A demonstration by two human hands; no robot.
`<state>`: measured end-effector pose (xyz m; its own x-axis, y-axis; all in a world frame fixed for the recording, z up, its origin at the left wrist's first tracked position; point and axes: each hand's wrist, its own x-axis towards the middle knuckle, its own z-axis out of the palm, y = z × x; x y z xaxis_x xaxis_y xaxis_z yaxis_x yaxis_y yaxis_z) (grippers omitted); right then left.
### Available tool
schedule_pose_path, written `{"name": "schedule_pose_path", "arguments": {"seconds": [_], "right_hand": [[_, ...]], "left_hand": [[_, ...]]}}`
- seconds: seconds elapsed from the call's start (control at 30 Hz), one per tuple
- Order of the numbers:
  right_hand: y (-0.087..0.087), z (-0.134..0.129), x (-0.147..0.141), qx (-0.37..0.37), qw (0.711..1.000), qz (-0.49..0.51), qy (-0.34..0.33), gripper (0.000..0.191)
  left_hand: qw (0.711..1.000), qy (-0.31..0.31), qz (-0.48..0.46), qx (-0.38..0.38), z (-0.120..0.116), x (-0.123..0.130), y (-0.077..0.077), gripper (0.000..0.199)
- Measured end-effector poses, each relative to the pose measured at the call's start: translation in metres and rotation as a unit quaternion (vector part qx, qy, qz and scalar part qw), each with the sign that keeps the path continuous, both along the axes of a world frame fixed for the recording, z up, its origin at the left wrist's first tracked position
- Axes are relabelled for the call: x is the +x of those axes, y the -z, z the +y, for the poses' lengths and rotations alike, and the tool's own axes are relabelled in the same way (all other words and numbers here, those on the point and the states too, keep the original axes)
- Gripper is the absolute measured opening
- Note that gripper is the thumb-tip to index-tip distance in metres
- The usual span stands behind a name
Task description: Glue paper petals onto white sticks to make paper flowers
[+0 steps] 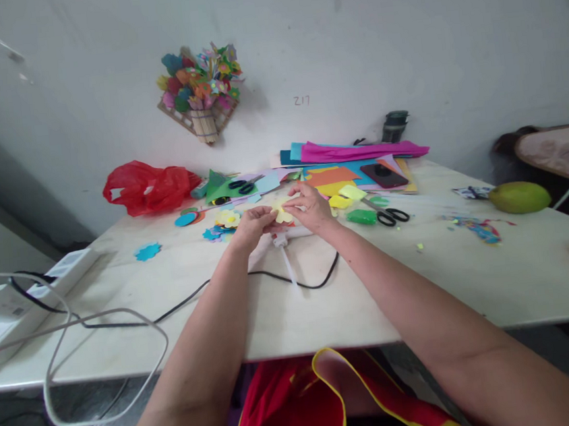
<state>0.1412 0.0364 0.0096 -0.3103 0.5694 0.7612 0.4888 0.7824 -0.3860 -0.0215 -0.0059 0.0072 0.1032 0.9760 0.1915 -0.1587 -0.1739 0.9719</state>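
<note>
My left hand point(257, 225) and my right hand point(313, 211) meet over the middle of the table, both with fingers pinched. Between them is a pale yellow paper flower point(283, 214), gripped at its left edge by the left fingers. The right fingertips press together at its upper part; whether they hold something small there is hidden. Just below the hands lies a white glue gun point(280, 240) with a black cord. Beside my left hand sits another pale yellow flower point(227, 218) on blue cut-outs point(212, 234).
Black-handled scissors point(393, 216) and a green packet point(361, 216) lie to the right. Behind are coloured sheets point(331, 175), a phone point(385, 175), more scissors point(244, 185) and a red plastic bag point(147, 187). A power strip point(69, 266) with loose cables occupies the left; a mango point(519, 197) the right.
</note>
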Motion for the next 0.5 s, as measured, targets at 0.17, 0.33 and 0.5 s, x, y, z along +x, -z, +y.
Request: {"name": "schedule_pose_path", "arguments": {"seconds": [0.17, 0.33, 0.5], "right_hand": [[0.0004, 0.0015, -0.0009, 0.006, 1.000, 0.020, 0.003, 0.007], [0.0003, -0.0004, -0.0010, 0.018, 1.000, 0.014, 0.010, 0.009], [-0.0013, -0.0015, 0.0011, 0.029, 0.999, 0.014, -0.003, 0.011]], "left_hand": [[1.000, 0.007, 0.007, -0.002, 0.0003, -0.0004, 0.0006, 0.027], [1.000, 0.005, 0.002, -0.001, -0.0001, -0.0004, 0.0006, 0.027], [1.000, -0.003, -0.001, -0.007, -0.0010, 0.0001, -0.0008, 0.028]]}}
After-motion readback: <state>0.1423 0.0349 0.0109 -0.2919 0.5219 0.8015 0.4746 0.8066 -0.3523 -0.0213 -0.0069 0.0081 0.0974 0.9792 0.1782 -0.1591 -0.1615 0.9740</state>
